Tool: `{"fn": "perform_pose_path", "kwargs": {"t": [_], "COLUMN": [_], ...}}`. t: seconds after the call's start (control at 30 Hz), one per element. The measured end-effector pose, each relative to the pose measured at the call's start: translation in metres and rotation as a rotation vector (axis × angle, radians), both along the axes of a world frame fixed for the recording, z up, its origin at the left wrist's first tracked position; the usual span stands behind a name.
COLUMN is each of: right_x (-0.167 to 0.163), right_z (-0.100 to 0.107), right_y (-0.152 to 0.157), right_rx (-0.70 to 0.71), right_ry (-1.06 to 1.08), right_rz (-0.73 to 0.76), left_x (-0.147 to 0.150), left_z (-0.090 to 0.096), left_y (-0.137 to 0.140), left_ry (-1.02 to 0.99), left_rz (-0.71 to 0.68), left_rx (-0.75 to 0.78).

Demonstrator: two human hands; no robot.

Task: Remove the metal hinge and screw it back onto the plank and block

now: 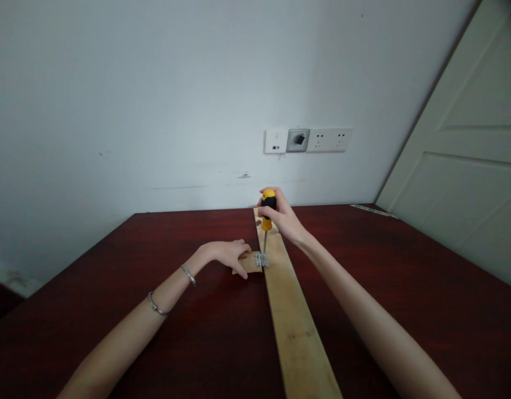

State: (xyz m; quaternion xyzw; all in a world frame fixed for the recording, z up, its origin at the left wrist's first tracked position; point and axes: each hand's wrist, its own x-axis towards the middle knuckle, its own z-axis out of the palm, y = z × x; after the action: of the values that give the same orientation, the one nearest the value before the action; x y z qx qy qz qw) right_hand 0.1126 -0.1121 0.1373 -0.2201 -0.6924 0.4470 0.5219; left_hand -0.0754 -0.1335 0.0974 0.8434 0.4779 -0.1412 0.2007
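My right hand (285, 215) is wrapped round the yellow and black handle of a screwdriver (267, 224). The screwdriver stands nearly upright, its tip down at a small metal hinge (262, 260). That hinge spans the joint between a long wooden board (295, 327) and a short wood block (251, 262) to its left. With thumb and fingers on either side of the block, my left hand (228, 255) grips it against the tabletop. Whether a screw sits under the tip is too small to tell.
The dark red table (189, 343) meets a white wall (176, 100) at its back edge. Sockets (329, 139) are set in the wall above the board. A thin printed strip (374, 210) lies at the back right, near a white panelled door (471, 166).
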Motion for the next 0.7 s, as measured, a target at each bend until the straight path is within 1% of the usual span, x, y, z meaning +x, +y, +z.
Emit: {"fn": "perform_pose_path", "kwargs": {"t": [0.13, 0.23, 0.47, 0.53, 0.6, 0.7], "right_x": [-0.001, 0.002, 0.016, 0.021, 0.024, 0.027], "right_z": [-0.006, -0.005, 0.008, 0.011, 0.015, 0.018], "right_y": [0.004, 0.006, 0.006, 0.006, 0.006, 0.006], "right_rx": [0.062, 0.102, 0.222, 0.257, 0.259, 0.224], "right_ry": [0.022, 0.040, -0.183, -0.239, -0.261, -0.242], "right_rz": [-0.041, -0.057, -0.175, -0.178, -0.155, -0.147], "left_x": [0.000, 0.000, -0.001, -0.001, 0.000, 0.001], "left_z": [0.003, 0.004, 0.004, 0.004, 0.004, 0.005], "left_y": [-0.003, -0.004, -0.006, -0.006, -0.006, -0.007], "left_ry": [-0.004, -0.008, -0.023, -0.021, -0.017, -0.013], "left_rz": [0.006, 0.010, 0.022, 0.026, 0.029, 0.033], "left_rx": [0.000, 0.002, 0.007, 0.007, 0.005, -0.001]}}
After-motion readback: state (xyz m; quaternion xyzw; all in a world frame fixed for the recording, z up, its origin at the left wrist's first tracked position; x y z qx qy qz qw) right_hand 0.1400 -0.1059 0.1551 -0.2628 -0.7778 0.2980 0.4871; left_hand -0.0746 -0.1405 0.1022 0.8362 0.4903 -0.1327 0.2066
